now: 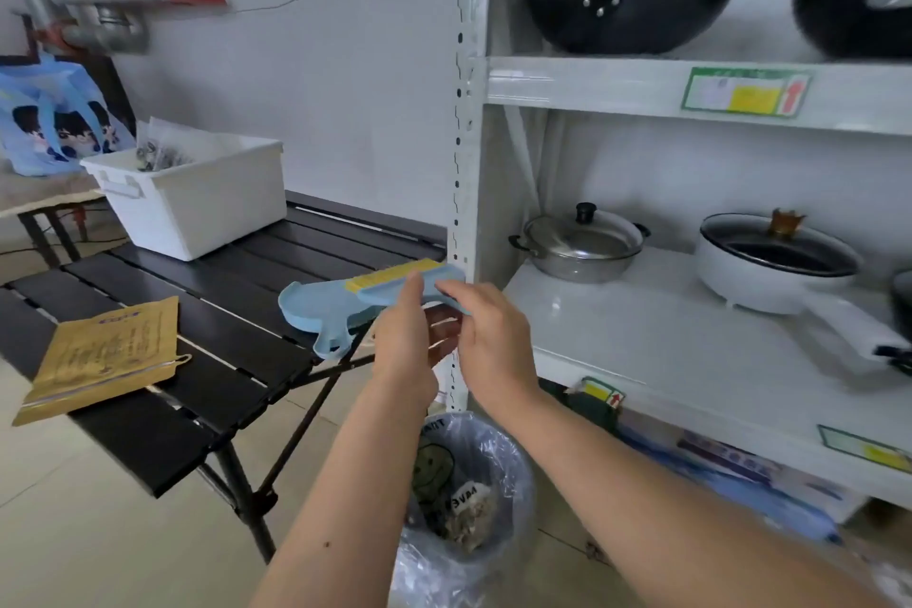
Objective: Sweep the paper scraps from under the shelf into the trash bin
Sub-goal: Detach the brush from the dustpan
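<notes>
A light blue dustpan (316, 306) with a small yellow-bristled brush (390, 276) lying on it sits at the right end of the black slatted table (207, 291), against the shelf post. My left hand (405, 331) touches the brush's blue handle with its fingers. My right hand (486, 328) pinches the same handle from the right. Below my arms stands the trash bin (513, 474), lined with clear plastic, with paper scraps (469, 516) inside. The white shelf (666, 336) rises on the right; the floor under it is mostly hidden.
A white plastic crate (197, 207) and a yellow-brown packet (106, 355) lie on the table. A blue printed bag (49, 123) sits on a table at far left. Pots and woks (631, 10) fill the shelves. Boxes (730, 469) are stored on the lowest level.
</notes>
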Motion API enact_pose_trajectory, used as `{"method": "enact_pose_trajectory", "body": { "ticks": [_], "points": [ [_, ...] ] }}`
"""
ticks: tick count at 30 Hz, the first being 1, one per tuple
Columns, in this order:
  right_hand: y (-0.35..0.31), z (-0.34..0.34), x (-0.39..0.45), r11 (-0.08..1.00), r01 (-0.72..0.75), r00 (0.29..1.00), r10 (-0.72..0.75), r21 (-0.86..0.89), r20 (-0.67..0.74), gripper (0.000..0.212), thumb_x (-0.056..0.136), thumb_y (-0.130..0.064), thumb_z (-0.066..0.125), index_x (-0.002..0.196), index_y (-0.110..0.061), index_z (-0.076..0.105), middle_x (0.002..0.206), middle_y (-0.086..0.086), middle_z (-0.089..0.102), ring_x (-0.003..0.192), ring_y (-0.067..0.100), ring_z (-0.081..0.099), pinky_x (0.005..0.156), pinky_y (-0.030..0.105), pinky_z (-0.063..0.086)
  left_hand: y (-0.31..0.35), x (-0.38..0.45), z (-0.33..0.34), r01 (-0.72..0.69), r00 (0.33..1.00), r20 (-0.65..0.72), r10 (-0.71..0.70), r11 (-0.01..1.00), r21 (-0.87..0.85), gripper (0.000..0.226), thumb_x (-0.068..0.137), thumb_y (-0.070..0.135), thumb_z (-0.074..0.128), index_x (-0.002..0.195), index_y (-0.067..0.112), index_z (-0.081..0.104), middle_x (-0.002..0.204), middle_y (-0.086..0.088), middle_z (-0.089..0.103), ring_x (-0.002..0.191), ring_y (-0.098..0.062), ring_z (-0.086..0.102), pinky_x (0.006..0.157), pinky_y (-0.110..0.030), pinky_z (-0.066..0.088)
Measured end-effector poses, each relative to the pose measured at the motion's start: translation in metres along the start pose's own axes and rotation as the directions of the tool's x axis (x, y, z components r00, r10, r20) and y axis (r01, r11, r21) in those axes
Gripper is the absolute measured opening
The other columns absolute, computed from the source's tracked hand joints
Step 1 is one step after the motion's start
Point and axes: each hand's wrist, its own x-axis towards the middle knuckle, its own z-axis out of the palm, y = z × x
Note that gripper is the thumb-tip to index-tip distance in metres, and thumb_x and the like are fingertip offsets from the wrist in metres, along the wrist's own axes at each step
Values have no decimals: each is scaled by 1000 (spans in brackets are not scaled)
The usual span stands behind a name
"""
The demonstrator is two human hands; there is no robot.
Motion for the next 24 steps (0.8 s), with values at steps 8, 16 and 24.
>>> {"method": "enact_pose_trajectory", "body": {
  "ticks": [8,16,24],
  "points": [
    [49,-70,-53,964,-153,945,207,-217,254,64,92,-15,49,149,-23,22,147,1,38,128,22,47,103,35,41,-58,-17,35,136,965,214,-151,987,81,22,98,15,46,79,13,59,52,4,64,58,-13,58,62,-28,43],
    [97,-92,-86,901,-366,903,404,-232,144,59,95,-14,42,149,-19,18,145,13,39,126,34,47,103,43,42,-117,-26,71,159,848,451,-279,945,285,22,101,22,43,92,13,61,60,4,66,52,-7,61,52,-22,46],
    [161,-106,-116,788,-530,807,582,-313,99,49,98,-15,35,146,-18,25,137,15,41,117,35,50,99,45,43,-145,5,88,-132,954,297,-47,821,555,51,96,33,49,145,27,36,150,1,37,134,-24,42,114,-45,33]
  ]
}}
